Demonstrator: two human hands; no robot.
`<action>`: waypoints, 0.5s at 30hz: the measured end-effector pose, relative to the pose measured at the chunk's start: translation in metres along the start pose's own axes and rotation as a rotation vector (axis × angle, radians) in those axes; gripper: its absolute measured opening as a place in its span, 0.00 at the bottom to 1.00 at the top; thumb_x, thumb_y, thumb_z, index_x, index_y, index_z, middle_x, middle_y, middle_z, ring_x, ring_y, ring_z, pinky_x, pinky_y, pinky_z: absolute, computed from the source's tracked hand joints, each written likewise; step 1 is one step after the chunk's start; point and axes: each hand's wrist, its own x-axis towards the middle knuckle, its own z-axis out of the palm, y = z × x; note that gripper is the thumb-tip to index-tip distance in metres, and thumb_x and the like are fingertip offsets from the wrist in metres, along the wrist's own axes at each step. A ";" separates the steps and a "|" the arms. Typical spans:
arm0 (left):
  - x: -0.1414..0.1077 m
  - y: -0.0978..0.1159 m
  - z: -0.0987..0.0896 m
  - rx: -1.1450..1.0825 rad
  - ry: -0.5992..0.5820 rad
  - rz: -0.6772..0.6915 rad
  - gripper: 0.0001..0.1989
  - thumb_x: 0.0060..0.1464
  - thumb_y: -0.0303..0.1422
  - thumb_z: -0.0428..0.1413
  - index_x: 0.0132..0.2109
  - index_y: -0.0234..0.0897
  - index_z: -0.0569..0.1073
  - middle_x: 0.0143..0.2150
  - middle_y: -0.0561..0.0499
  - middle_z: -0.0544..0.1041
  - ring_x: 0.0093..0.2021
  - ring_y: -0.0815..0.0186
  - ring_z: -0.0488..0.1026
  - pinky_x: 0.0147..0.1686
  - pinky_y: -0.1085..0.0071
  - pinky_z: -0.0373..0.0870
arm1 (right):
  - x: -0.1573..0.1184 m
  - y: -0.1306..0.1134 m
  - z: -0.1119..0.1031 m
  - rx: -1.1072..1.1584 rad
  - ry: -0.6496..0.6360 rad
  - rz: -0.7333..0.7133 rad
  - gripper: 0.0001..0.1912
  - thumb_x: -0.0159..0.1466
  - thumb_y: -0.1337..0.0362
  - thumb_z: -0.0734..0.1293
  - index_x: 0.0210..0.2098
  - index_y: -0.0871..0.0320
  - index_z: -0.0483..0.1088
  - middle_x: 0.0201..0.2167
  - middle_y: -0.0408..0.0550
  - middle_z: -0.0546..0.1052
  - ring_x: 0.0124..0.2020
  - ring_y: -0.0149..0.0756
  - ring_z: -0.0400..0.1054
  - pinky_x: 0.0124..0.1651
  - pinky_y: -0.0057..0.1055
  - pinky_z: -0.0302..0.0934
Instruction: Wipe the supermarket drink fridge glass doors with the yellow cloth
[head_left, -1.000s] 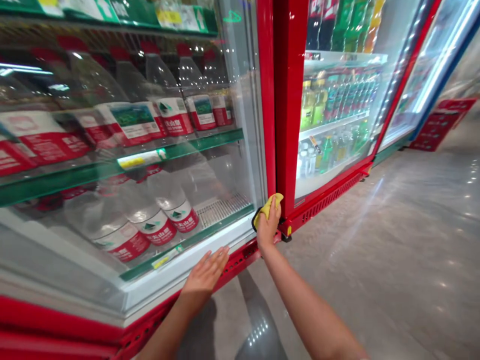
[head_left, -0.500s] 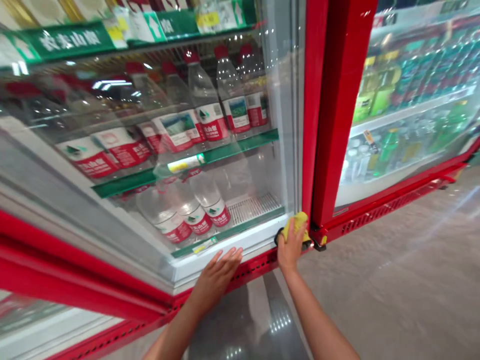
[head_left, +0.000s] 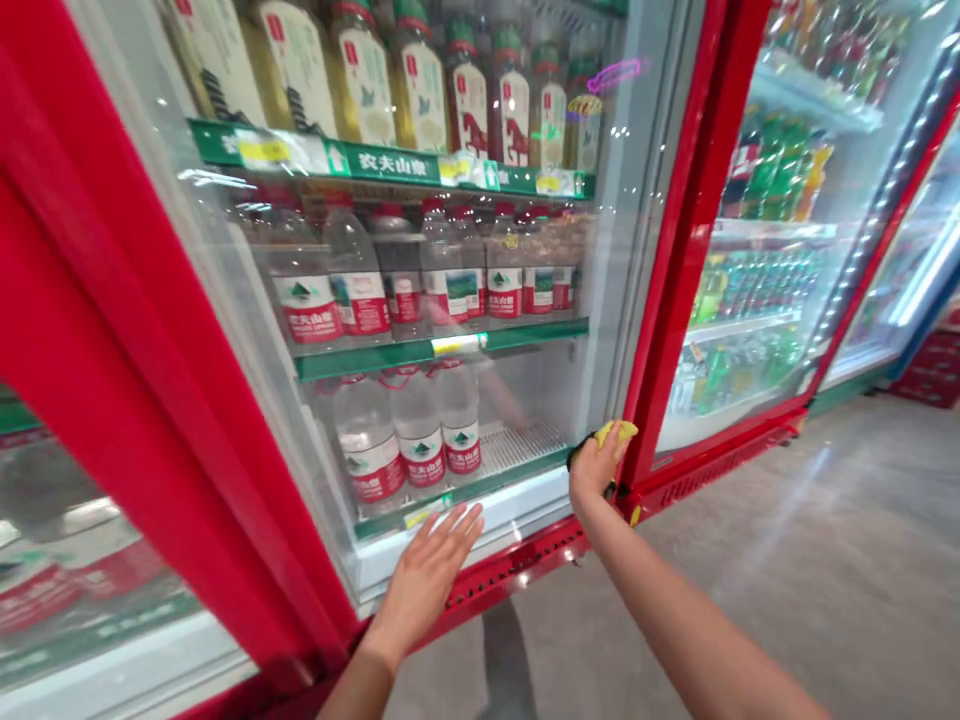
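Observation:
My right hand (head_left: 596,470) grips a yellow cloth (head_left: 616,433) with a dark edge, against the lower right corner of the glass door, beside the red frame (head_left: 660,290). Flat with its fingers stretched out, my left hand (head_left: 435,565) rests at the door's white bottom rail (head_left: 517,510) and holds nothing. Behind the glass, large water bottles (head_left: 424,440) with red and white labels stand on the bottom shelf. More water bottles (head_left: 367,290) fill the shelf above, and tea bottles (head_left: 364,80) the one over that.
Another red-framed cooler (head_left: 750,300) with green and other drinks stands to the right. A wide red door frame (head_left: 150,330) slants across the left. Grey floor (head_left: 825,560) spreads in front, and red boxes (head_left: 930,365) sit at the far right.
The view has tilted up, showing more upper shelves. My right hand and the cloth have moved slightly up and right along the door's corner; my left hand stays low on the rail.

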 end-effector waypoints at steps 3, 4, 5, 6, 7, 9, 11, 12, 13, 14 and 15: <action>-0.013 0.001 0.001 -0.031 0.036 -0.022 0.39 0.55 0.19 0.49 0.73 0.43 0.57 0.74 0.54 0.60 0.74 0.66 0.53 0.73 0.61 0.48 | -0.009 -0.019 0.004 -0.019 0.051 -0.029 0.42 0.69 0.66 0.50 0.73 0.66 0.16 0.76 0.62 0.36 0.77 0.54 0.31 0.74 0.62 0.35; -0.017 0.002 0.002 -0.037 0.049 -0.032 0.39 0.55 0.19 0.48 0.72 0.43 0.57 0.74 0.54 0.60 0.74 0.67 0.52 0.73 0.61 0.48 | -0.025 -0.028 0.004 -0.015 0.043 -0.045 0.42 0.70 0.65 0.50 0.73 0.65 0.17 0.76 0.62 0.35 0.77 0.54 0.29 0.74 0.63 0.35; -0.022 0.002 0.003 -0.041 0.062 -0.044 0.38 0.56 0.19 0.48 0.72 0.43 0.57 0.74 0.54 0.60 0.75 0.67 0.52 0.73 0.61 0.47 | -0.047 -0.036 0.004 -0.009 0.010 -0.068 0.42 0.70 0.64 0.52 0.74 0.65 0.19 0.77 0.61 0.34 0.77 0.55 0.27 0.73 0.64 0.36; -0.027 0.003 0.005 -0.045 0.074 -0.056 0.38 0.56 0.19 0.47 0.72 0.43 0.58 0.73 0.53 0.60 0.75 0.67 0.51 0.73 0.61 0.47 | -0.073 -0.041 0.003 -0.001 -0.025 -0.092 0.42 0.70 0.63 0.53 0.75 0.64 0.24 0.77 0.60 0.35 0.77 0.56 0.28 0.73 0.65 0.38; -0.032 0.004 0.008 -0.048 0.082 -0.068 0.37 0.57 0.20 0.47 0.72 0.43 0.58 0.73 0.53 0.61 0.75 0.66 0.52 0.73 0.61 0.46 | -0.101 -0.044 0.000 0.005 -0.128 -0.136 0.41 0.69 0.63 0.53 0.76 0.63 0.28 0.77 0.57 0.35 0.77 0.56 0.27 0.72 0.67 0.38; -0.043 0.006 0.014 -0.056 0.080 -0.081 0.36 0.57 0.21 0.47 0.72 0.44 0.58 0.73 0.52 0.61 0.74 0.66 0.53 0.73 0.60 0.46 | -0.148 -0.037 -0.008 0.017 -0.283 -0.215 0.42 0.67 0.67 0.54 0.76 0.59 0.33 0.77 0.54 0.37 0.77 0.55 0.27 0.71 0.68 0.41; -0.054 0.007 0.021 -0.059 0.047 -0.079 0.36 0.57 0.22 0.47 0.72 0.45 0.59 0.73 0.52 0.61 0.74 0.65 0.54 0.73 0.59 0.47 | -0.168 -0.018 -0.016 -0.013 -0.278 -0.267 0.43 0.64 0.71 0.53 0.76 0.56 0.33 0.77 0.54 0.41 0.77 0.51 0.29 0.71 0.67 0.45; -0.060 0.006 0.024 -0.058 0.023 -0.070 0.36 0.57 0.22 0.47 0.72 0.45 0.59 0.73 0.52 0.60 0.74 0.65 0.54 0.72 0.58 0.48 | -0.164 -0.005 -0.020 -0.049 -0.240 -0.275 0.44 0.64 0.73 0.52 0.76 0.55 0.31 0.77 0.55 0.43 0.77 0.50 0.32 0.71 0.65 0.47; -0.066 0.005 0.027 -0.057 0.001 -0.058 0.37 0.57 0.22 0.47 0.72 0.45 0.58 0.74 0.52 0.60 0.74 0.65 0.54 0.72 0.58 0.49 | -0.152 0.010 -0.023 -0.093 -0.199 -0.273 0.45 0.63 0.73 0.51 0.76 0.56 0.27 0.76 0.57 0.44 0.77 0.49 0.34 0.71 0.63 0.48; -0.071 0.003 0.031 -0.057 -0.012 -0.047 0.37 0.56 0.22 0.47 0.72 0.45 0.58 0.74 0.52 0.60 0.74 0.65 0.54 0.72 0.59 0.49 | -0.135 0.024 -0.025 -0.141 -0.165 -0.265 0.45 0.64 0.74 0.50 0.75 0.58 0.22 0.76 0.61 0.45 0.77 0.48 0.36 0.71 0.61 0.49; -0.075 0.002 0.034 -0.061 -0.019 -0.040 0.38 0.56 0.23 0.47 0.73 0.45 0.57 0.74 0.53 0.60 0.74 0.66 0.53 0.72 0.59 0.48 | -0.116 0.037 -0.026 -0.171 -0.157 -0.253 0.44 0.65 0.74 0.48 0.73 0.62 0.17 0.75 0.65 0.46 0.77 0.49 0.38 0.71 0.59 0.49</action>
